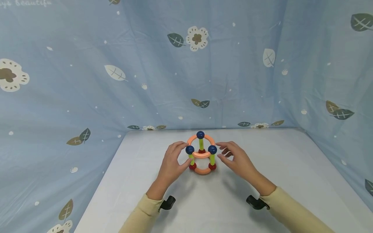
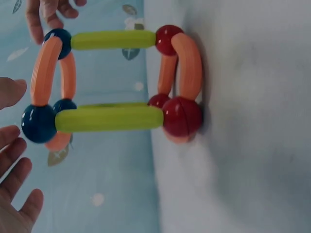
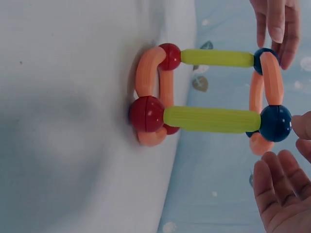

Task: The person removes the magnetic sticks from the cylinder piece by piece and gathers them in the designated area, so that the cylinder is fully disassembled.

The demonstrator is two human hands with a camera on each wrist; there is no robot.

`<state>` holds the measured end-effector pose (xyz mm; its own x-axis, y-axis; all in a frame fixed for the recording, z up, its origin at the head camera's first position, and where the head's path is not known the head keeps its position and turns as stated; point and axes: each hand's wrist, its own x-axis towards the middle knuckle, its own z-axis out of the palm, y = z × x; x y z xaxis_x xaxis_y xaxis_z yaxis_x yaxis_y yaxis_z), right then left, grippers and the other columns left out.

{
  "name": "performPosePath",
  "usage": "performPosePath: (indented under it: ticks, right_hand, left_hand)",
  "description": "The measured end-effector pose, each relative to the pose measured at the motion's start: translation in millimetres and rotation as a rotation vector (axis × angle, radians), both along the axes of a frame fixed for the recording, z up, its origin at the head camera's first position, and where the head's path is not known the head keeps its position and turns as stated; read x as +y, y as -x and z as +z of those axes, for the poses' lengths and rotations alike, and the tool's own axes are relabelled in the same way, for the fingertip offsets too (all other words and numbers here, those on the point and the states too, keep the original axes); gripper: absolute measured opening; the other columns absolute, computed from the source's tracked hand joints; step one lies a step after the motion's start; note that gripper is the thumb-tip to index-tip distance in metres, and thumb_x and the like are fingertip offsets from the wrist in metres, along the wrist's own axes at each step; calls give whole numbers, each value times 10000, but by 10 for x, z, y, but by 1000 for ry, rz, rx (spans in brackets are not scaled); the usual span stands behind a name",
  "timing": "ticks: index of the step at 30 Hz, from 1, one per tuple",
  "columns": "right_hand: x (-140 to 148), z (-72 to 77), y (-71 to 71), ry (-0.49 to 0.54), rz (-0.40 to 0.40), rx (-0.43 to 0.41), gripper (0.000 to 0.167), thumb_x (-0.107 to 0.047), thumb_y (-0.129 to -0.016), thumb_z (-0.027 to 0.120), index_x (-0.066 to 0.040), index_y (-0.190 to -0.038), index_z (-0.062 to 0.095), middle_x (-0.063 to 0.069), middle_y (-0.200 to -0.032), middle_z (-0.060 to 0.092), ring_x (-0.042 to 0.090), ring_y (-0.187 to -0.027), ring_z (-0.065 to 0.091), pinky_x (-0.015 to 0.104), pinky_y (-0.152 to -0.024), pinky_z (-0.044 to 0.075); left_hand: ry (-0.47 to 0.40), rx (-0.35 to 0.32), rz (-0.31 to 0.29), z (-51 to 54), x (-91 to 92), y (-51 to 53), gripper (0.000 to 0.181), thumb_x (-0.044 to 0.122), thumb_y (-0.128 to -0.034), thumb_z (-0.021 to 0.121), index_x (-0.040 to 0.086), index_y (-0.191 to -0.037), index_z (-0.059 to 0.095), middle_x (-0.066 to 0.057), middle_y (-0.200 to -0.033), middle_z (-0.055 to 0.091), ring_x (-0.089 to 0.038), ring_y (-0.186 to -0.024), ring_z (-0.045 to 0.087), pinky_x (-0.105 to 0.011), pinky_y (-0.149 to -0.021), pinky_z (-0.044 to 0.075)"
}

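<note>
A toy frame of balls and rods stands upright on the white table. Three blue balls (image 1: 200, 135) sit at its top corners and three red balls (image 1: 212, 166) at its bottom corners. Straight yellow-green rods (image 2: 109, 120) run between them as posts, while curved orange rods (image 1: 202, 171) form a ring above and below. My left hand (image 1: 172, 163) is at the left side, thumb and fingers spread beside a blue ball. At the right, my right hand (image 1: 239, 160) has loosely bent fingers, its thumb close to another blue ball (image 3: 276, 123). Neither hand grips the frame.
The white table (image 1: 262, 155) reaches back to a blue cloth (image 1: 227, 74) printed with leaves and flowers, which also hangs at both sides. Each wrist carries a black camera mount (image 1: 168, 203) near the beige sleeve (image 1: 145, 210).
</note>
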<state>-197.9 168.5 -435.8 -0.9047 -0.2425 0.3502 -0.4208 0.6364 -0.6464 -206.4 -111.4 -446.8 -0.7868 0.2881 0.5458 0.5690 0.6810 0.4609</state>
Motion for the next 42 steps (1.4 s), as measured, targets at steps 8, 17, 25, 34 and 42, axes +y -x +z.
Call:
performPosePath:
  ticks: [8, 17, 25, 34, 42]
  right_hand:
    - [-62, -37, 56, 53, 26, 31, 446, -89, -907, 778, -153, -1330, 652, 106, -1232, 596, 227, -960, 649, 389, -812, 606]
    - [-142, -69, 104, 74, 55, 79, 407, -66, -903, 776, -123, -1296, 686, 101, -1208, 582, 287, -983, 629, 396, -814, 608]
    - [-157, -81, 106, 86, 84, 86, 398, -53, -912, 761, -118, -1298, 684, 90, -1214, 577, 319, -992, 620, 389, -836, 602]
    - [-166, -84, 113, 94, 81, 98, 392, -33, -898, 771, -98, -1276, 687, 86, -1211, 577, 232, -977, 609, 372, -834, 602]
    - [-167, -89, 119, 87, 80, 105, 391, -32, -896, 773, -102, -1271, 689, 74, -1199, 579, 187, -970, 602, 368, -837, 601]
  left_hand:
    - [-22, 54, -109, -39, 144, 64, 522, 221, -856, 846, 86, -1323, 657, -34, -1363, 574, -215, -1338, 473, -426, -1115, 435]
    - [-53, 85, -235, -68, 307, 167, 329, 211, -872, 826, 119, -1173, 728, 3, -1239, 659, -249, -1392, 456, -446, -1194, 314]
    - [-30, 108, -251, -84, 370, 225, 266, 208, -871, 828, 181, -1124, 750, 50, -1150, 701, -224, -1356, 494, -581, -1189, 266]
    - [-33, 134, -262, -113, 385, 238, 254, 158, -848, 844, 210, -1089, 786, 67, -1067, 729, -250, -1273, 542, -638, -1168, 254]
    - [-29, 138, -266, -112, 383, 240, 221, 174, -868, 830, 228, -1080, 805, 82, -1026, 743, -227, -1236, 558, -632, -1175, 248]
